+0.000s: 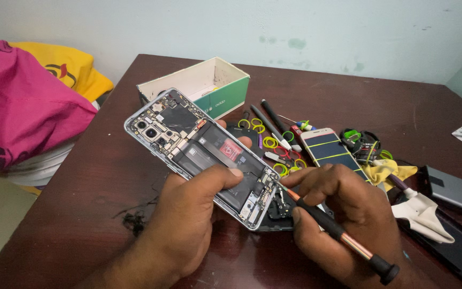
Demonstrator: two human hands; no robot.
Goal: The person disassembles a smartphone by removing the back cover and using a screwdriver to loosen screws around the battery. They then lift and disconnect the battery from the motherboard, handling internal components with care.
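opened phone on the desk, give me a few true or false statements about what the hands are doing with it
1. The left hand holds the opened phone with its back cover off. True.
2. The right hand holds a hammer. False: it holds a thin screwdriver, tip at the phone's lower end.
3. A white and green box stands open behind the phone. True.
4. The table is white glass. False: it is dark brown wood.

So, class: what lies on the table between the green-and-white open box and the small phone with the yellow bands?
In the head view, between the box and the banded phone lie two dark pen-like tools and several small yellow rings.
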